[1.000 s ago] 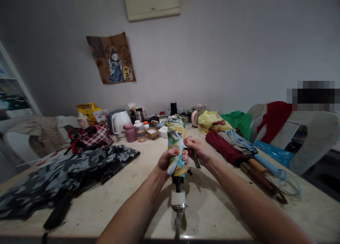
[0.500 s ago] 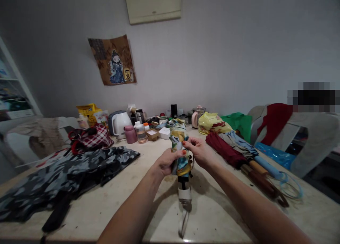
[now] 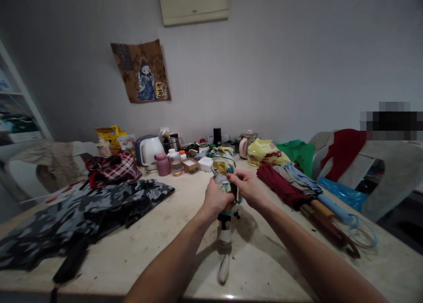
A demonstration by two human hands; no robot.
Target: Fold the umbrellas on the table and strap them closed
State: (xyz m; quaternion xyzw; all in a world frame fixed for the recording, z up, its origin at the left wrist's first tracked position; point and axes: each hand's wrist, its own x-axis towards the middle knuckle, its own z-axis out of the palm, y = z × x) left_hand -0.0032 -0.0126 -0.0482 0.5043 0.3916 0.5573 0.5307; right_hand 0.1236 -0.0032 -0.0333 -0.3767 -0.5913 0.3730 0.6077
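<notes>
A person's two bare forearms reach forward over a pale, scuffed surface (image 3: 158, 245). Both hands meet at a folded compact umbrella (image 3: 224, 166) with a colourful printed canopy, held just above the middle of the surface, its tip pointing away. The left hand (image 3: 216, 199) is closed around the lower part of the rolled canopy. The right hand (image 3: 249, 188) is closed on the canopy just beside it, with thumb and fingertips pinching the fabric near the top of the left hand. The umbrella's white handle (image 3: 224, 240) juts toward the viewer below the hands, with a wrist loop hanging from its end.

To the left lies a camouflage-patterned umbrella (image 3: 82, 215), spread loosely and flat, its dark handle pointing at the near edge. Behind it sits a red plaid umbrella (image 3: 115, 167). To the right, near the right forearm, three long closed umbrellas lie side by side: a dark red umbrella (image 3: 280, 186), a grey one and a light blue umbrella (image 3: 330, 204) with a curved handle.

Straight beyond the hands, along the far side of the surface, stands a crowd of small items: a white kettle (image 3: 147, 151), a pink bottle (image 3: 162, 164), a clear bottle, small boxes, a pink pot (image 3: 245, 144) and a yellow bag (image 3: 264, 152). A green bag lies behind the yellow one.

At far right, another person in grey and red sits beside the surface. A poster (image 3: 142, 72) hangs on the grey wall.
</notes>
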